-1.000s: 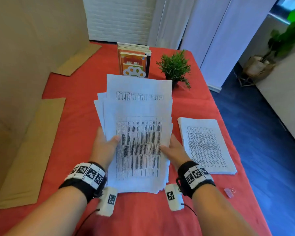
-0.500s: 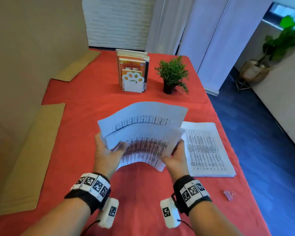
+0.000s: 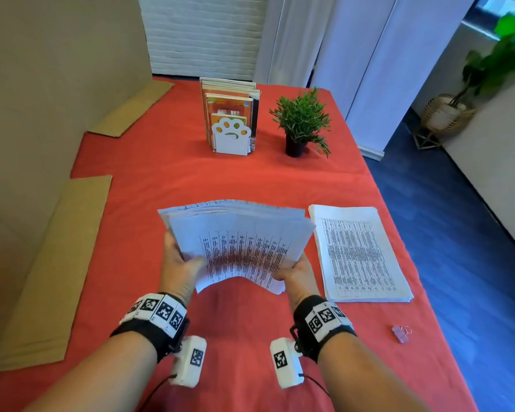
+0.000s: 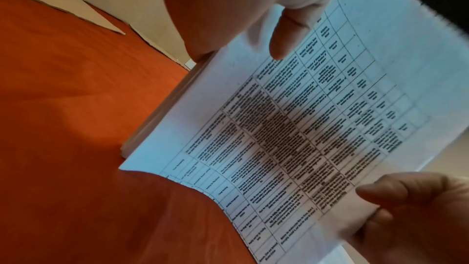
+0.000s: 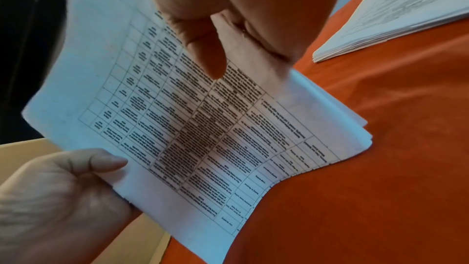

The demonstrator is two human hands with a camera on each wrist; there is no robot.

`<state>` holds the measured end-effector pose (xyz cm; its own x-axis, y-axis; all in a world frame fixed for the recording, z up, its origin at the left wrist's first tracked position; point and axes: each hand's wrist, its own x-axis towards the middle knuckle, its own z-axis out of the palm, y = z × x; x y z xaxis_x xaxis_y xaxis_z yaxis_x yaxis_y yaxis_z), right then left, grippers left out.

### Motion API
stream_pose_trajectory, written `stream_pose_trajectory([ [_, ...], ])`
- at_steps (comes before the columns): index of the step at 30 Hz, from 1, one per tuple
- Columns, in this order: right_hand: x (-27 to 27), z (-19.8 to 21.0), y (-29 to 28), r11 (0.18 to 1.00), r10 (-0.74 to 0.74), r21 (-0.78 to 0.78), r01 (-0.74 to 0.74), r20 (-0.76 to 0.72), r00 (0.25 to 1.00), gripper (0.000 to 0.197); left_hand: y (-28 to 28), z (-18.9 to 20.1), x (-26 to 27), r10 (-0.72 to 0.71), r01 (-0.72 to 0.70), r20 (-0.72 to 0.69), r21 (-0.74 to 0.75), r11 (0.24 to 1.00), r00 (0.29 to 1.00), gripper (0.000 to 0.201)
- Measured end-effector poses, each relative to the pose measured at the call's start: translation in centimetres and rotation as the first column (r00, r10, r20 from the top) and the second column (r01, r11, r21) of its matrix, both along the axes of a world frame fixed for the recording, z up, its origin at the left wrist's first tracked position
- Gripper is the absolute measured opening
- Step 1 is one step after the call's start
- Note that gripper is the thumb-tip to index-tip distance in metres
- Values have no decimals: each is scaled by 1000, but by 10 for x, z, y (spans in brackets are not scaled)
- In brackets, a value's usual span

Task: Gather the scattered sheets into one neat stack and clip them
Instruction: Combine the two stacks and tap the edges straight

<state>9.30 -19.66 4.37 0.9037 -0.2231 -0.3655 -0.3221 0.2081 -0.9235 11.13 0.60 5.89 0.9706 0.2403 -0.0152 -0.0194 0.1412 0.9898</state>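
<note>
Both hands hold one bundle of printed sheets [image 3: 244, 242] off the red tablecloth, bowed upward in the middle, its edges only roughly aligned. My left hand [image 3: 183, 261] grips the bundle's left edge, thumb on the top page. My right hand [image 3: 295, 270] grips the right edge the same way. In the left wrist view the left thumb [image 4: 286, 27] presses on the sheets [image 4: 304, 127]. The right wrist view shows the right thumb [image 5: 203, 51] on the sheets [image 5: 190, 127]. A second stack of sheets [image 3: 360, 254] lies flat to the right. A pink binder clip [image 3: 400, 334] lies near the table's right front.
A white paw-shaped stand with books [image 3: 231, 120] and a small potted plant [image 3: 302, 123] stand at the back. Cardboard pieces [image 3: 51, 269] lie along the left side. The table's right edge [image 3: 399, 221] drops to a blue floor.
The sheets lay spread flat on the table a second ago. Both hands have since lifted them, bowed them and drawn them into a tighter bundle closer to me.
</note>
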Motion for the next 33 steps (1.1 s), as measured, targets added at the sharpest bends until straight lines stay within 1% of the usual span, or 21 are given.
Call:
stream_pose_trajectory([
  [1,0,0,0,1000,-5,-21,5,-9,1000,61,-1,-1,0,0,0,-1,-4,1000,1000,72],
  [4,2,2,-1,1000,-11,-25,11,-13,1000,54,-3,-6,2,8,-8,4,-6,1000,1000,68],
  [8,4,-2,-1,998,-12,-60,11,-9,1000,57,-5,-10,4,-9,10,12,-2,1000,1000,62],
  [11,2,-5,-4,996,-19,-85,17,-20,1000,52,-2,-14,7,8,-8,3,13,1000,1000,58],
  [13,0,-7,-6,997,-10,-75,9,-10,1000,54,-1,-17,8,-3,3,0,-1,1000,1000,59],
  [15,-1,-9,-5,998,-16,-53,17,9,1000,52,-3,-18,8,-19,19,11,-27,999,1000,61],
  [17,-1,-10,-1,998,-52,-42,54,38,998,48,-7,-16,7,-26,27,28,-52,998,999,54],
  [20,0,-13,5,989,-114,-84,121,86,990,33,-16,-13,4,-21,22,23,-44,999,1000,32],
  [22,-3,-12,7,985,-92,-140,104,90,992,25,-20,-15,0,-34,34,18,-42,999,999,28],
  [23,-5,-11,7,981,-68,-173,83,91,994,26,-21,-16,-1,-42,43,19,-51,998,999,29],
  [25,-5,-3,4,970,-48,-232,74,118,992,34,-18,-19,-2,-50,51,28,-60,997,998,33],
  [26,-3,3,0,963,-55,-254,91,146,988,42,-16,-20,-1,-57,58,35,-53,997,998,35],
  [28,4,23,-7,945,-54,-295,142,288,956,60,-12,-19,2,-82,85,58,-40,996,995,40],
  [30,11,47,-12,901,37,-394,183,488,872,86,-9,-18,6,-79,81,67,-31,996,995,41],
  [31,14,56,-14,853,110,-475,216,568,816,94,-7,-16,7,-78,80,68,-35,996,995,45],
  [33,20,67,-17,722,250,-616,315,657,711,94,-6,-13,9,-66,68,56,-48,997,996,65],
])
